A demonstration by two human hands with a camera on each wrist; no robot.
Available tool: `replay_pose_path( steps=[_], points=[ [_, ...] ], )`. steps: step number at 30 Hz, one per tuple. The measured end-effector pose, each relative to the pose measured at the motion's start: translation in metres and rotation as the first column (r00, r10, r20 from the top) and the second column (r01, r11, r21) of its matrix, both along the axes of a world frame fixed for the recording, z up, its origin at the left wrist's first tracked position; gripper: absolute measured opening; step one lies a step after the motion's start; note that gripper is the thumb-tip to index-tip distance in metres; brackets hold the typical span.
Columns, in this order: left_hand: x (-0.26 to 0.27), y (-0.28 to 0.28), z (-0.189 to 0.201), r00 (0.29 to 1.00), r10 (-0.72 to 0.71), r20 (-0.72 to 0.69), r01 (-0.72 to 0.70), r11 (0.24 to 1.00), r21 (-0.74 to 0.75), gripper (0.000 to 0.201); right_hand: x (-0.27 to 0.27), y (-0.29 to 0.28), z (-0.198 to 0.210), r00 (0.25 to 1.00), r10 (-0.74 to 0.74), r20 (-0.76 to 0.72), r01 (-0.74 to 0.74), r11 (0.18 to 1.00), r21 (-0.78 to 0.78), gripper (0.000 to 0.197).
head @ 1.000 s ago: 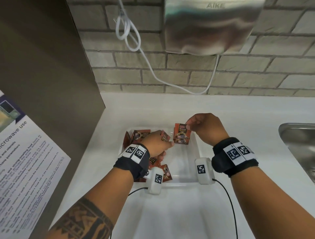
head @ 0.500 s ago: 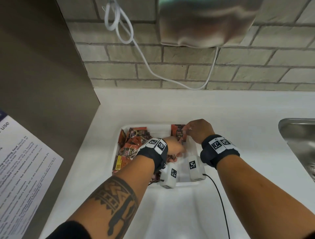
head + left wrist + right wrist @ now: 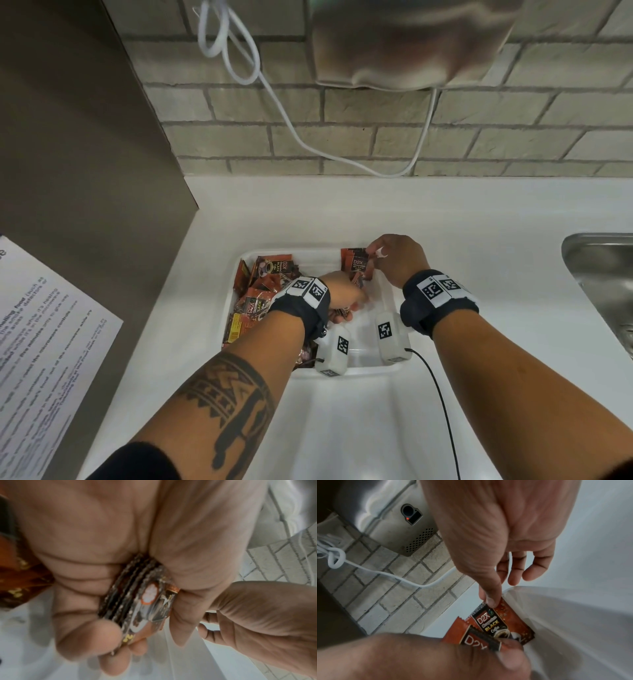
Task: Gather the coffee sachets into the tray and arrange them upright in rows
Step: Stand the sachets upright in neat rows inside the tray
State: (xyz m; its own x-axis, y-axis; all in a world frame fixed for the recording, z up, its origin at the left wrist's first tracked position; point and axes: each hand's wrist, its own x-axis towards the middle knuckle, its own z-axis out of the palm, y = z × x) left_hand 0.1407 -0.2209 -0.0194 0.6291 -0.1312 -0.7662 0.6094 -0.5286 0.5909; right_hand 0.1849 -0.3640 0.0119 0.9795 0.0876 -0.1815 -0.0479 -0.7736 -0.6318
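A white plastic tray (image 3: 388,368) sits on the white counter. Brown and red coffee sachets (image 3: 263,291) lie in a loose heap along its left side. My right hand (image 3: 394,260) pinches the top of one upright sachet (image 3: 356,263) (image 3: 501,623) at the tray's far right corner, thumb and forefinger on its upper edge. My left hand (image 3: 342,296) is in the middle of the tray and grips a small stack of sachets (image 3: 142,599) edge-on between thumb and fingers. Another sachet (image 3: 481,641) pokes up from that hand, close against the upright one.
A steel sink (image 3: 603,274) is set into the counter at the right. A hand dryer (image 3: 407,44) hangs on the brick wall above, with a white cable (image 3: 274,99) looping down. A brown cabinet side with a paper notice (image 3: 44,342) stands at the left.
My right hand has lowered its sachet from above the tray into the far right corner. My left hand has moved right with its stack, up next to it.
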Motion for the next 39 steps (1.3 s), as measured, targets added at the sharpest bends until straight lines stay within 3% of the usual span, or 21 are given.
replay_pose_path(
  steps=[12,16,20,27,30,33,36,39],
  points=[
    [-0.006,0.002,0.008,0.999,0.031,0.034,-0.029,0.998,-0.054,0.025,-0.008,-0.003,0.011,0.996,0.036,0.084,-0.037,0.999,0.012,0.016],
    [-0.010,0.011,0.016,0.976,0.144,0.165,-0.110,0.974,-0.200,0.024,-0.015,-0.010,0.020,0.994,0.053,0.093,-0.065,0.990,0.125,0.007],
    [-0.018,0.019,0.029,0.927,0.281,0.248,-0.184,0.918,-0.353,0.036,-0.024,-0.014,0.023,0.976,0.201,-0.083,-0.178,0.957,0.229,0.014],
    [-0.030,0.022,0.037,0.901,0.325,0.287,-0.149,0.854,-0.499,0.037,-0.020,-0.018,0.028,0.987,0.147,-0.062,-0.117,0.932,0.344,0.010],
    [-0.031,0.022,0.035,0.883,0.344,0.320,-0.170,0.869,-0.465,0.041,-0.018,-0.017,0.030,0.988,0.151,-0.040,-0.128,0.931,0.342,0.004],
    [-0.030,0.022,0.036,0.899,0.314,0.304,-0.209,0.920,-0.332,0.031,-0.015,-0.015,0.027,0.997,0.077,0.012,-0.077,0.942,0.327,0.012],
    [-0.034,0.019,0.036,0.961,0.234,0.145,-0.208,0.963,-0.174,0.026,-0.012,-0.016,0.024,0.997,0.018,0.074,-0.036,0.965,0.258,0.011],
    [-0.038,0.011,0.031,0.992,0.106,0.066,-0.101,0.992,-0.076,0.023,-0.014,-0.015,0.022,0.996,-0.004,0.086,-0.012,0.983,0.185,0.008]
  ],
)
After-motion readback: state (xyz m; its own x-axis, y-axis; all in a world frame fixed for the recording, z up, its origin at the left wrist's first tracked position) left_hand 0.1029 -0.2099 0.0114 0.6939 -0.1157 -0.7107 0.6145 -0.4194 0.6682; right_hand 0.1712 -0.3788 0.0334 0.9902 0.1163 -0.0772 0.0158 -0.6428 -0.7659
